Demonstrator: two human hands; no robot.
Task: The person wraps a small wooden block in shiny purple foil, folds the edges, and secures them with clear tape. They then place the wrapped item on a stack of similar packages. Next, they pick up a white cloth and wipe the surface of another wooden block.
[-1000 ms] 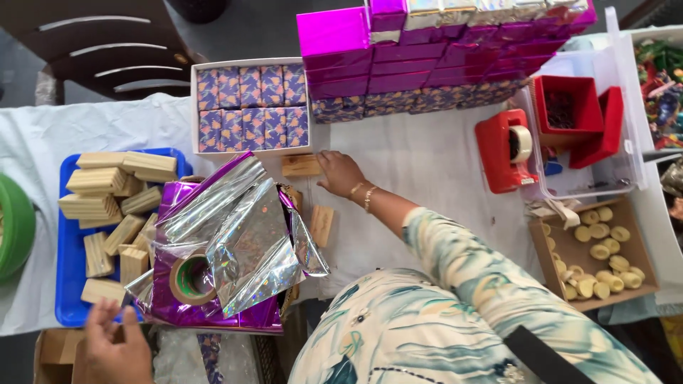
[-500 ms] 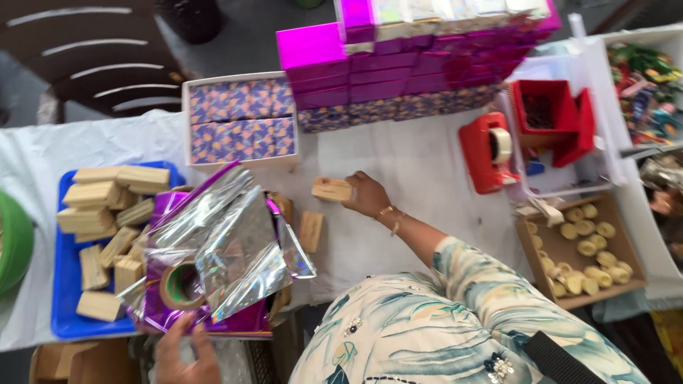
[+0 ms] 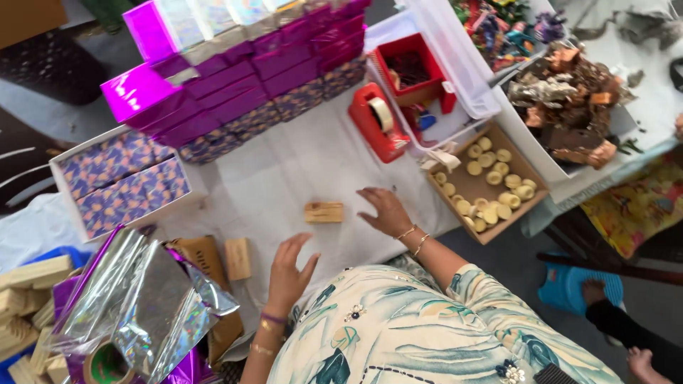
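I take the small tan block [image 3: 324,212] on the white cloth [image 3: 284,178] as my landmark. My right hand [image 3: 384,211] lies just right of the block, palm down on the cloth, fingers spread wide and holding nothing; its fingertips are near the block but I see a gap between them. My left hand [image 3: 288,274] is below and a little left of the block, raised with fingers fanned open, also empty, well apart from it.

Left of the block, past my left hand, a second tan block [image 3: 237,258] lies beside a brown card [image 3: 201,254]. Further left and lower sits a heap of silver foil [image 3: 135,306] with a tape roll [image 3: 107,364] at its foot, and wooden bars [image 3: 28,281] at the far left edge.

Above and left of the block is an open box of purple patterned packets [image 3: 121,183]. Straight above it runs a stack of magenta boxes [image 3: 235,78]. Up and to the right stands a red tape dispenser [image 3: 377,121], then a red tray [image 3: 409,67] in a clear bin [image 3: 462,78]. Right of the block, beyond my right hand, a cardboard tray [image 3: 530,203] holds pale round pieces [image 3: 491,181]. Far lower right, someone else's foot [image 3: 592,290] rests on a blue stool [image 3: 565,288].
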